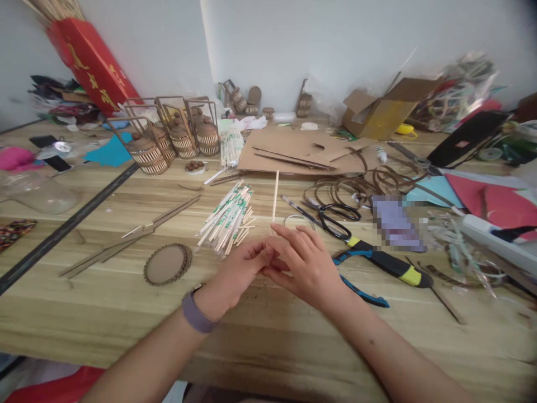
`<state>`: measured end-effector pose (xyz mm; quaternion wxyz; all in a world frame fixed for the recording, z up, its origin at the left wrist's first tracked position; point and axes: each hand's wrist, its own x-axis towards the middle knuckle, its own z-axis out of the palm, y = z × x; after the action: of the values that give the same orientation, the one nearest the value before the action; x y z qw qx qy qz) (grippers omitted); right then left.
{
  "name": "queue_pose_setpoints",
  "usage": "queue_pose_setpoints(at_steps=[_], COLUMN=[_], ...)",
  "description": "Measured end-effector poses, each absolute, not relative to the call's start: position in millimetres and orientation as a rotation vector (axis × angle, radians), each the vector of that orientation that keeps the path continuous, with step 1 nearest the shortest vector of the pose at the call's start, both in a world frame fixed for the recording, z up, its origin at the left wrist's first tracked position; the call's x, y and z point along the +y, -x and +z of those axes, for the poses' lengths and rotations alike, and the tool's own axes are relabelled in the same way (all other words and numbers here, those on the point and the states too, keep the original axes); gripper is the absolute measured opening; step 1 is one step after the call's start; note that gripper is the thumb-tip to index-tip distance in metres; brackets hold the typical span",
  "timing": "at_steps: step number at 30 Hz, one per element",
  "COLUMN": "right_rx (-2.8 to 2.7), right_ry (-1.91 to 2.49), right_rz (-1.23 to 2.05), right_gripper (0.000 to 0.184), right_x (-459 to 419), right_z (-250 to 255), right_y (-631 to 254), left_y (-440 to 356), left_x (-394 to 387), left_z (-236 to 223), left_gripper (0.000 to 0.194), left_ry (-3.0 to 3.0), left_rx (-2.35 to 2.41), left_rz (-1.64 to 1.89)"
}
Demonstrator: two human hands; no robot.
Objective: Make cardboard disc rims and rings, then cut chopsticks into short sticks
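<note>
A pale wooden chopstick (276,196) points away from me, its near end running in behind my fingers. My left hand (241,268) is closed in a pinch in line with it. Bent over that pinch is my right hand (308,260), its index fingertip against the stick; the exact grip is partly hidden. Just beyond my left hand lies a pile of chopsticks (229,215) in green-printed wrappers, with short cut sticks (245,226) beside it. To the left rests a round brown disc with a scalloped rim (168,264). Blue-handled pliers (364,294) lie partly under my right forearm.
Black-handled scissors (335,218), a black-and-yellow tool (390,263) and coiled brown strips (348,190) lie to the right. Cardboard sheets (302,148) are at the back. Small lidded baskets with tall handles (180,137) stand back left. Thin brown strips (130,238) lie left.
</note>
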<state>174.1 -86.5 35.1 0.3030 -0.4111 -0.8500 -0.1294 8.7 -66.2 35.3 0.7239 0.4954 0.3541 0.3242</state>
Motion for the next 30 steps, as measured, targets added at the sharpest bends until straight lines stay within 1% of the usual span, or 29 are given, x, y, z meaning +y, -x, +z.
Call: queue_pose_setpoints(at_steps=[3,6,8,11,14,15,16,18,21,23,25,28,30], right_rx=[-2.267,-2.289,-2.356,-2.507,-2.621,-2.633,-2.662,-2.675,-2.686,-2.704,-2.72,-2.734,-2.724], right_ry=[1.08,1.103,1.172,1.337,1.516,1.579,1.622,1.693,1.675,1.639,1.658,1.752,1.835], right_rz=[-0.47,-0.433,-0.308,-0.093,-0.075,-0.093,-0.099,-0.081,0.056,0.082,-0.02,-0.264,-0.333], right_gripper=[0.032,0.036,0.045,0.064,0.084,0.086,0.085,0.076,0.056,0.044,0.038,0.025,0.017], right_x=[-86,-89,-94,-106,-116,-119,-121,-123,-125,-129,-135,-144,-148], right_z=[34,40,47,57,54,50,46,40,35,34,33,29,27], right_y=[-175,-174,-179,-206,-254,-270,-285,-305,-314,-310,-303,-294,-290], left_y=[-11,-11,-10,-7,-7,-8,-8,-9,-9,-9,-8,-7,-7], left_x=[-68,-69,-69,-69,-69,-70,-70,-70,-71,-71,-71,-71,-71], left_z=[36,37,38,38,39,39,39,40,42,42,42,41,41], left_gripper=[0.047,0.043,0.039,0.034,0.029,0.028,0.028,0.028,0.027,0.027,0.027,0.028,0.03], left_ry=[-1.13,-1.197,-1.246,-1.272,-1.24,-1.23,-1.224,-1.22,-1.226,-1.236,-1.252,-1.276,-1.289], left_rx=[0.79,0.807,0.85,0.924,0.956,0.953,0.945,0.934,0.939,0.939,0.937,0.952,0.967], left_rz=[0.712,0.753,0.767,0.742,0.728,0.722,0.714,0.699,0.684,0.685,0.688,0.676,0.656])
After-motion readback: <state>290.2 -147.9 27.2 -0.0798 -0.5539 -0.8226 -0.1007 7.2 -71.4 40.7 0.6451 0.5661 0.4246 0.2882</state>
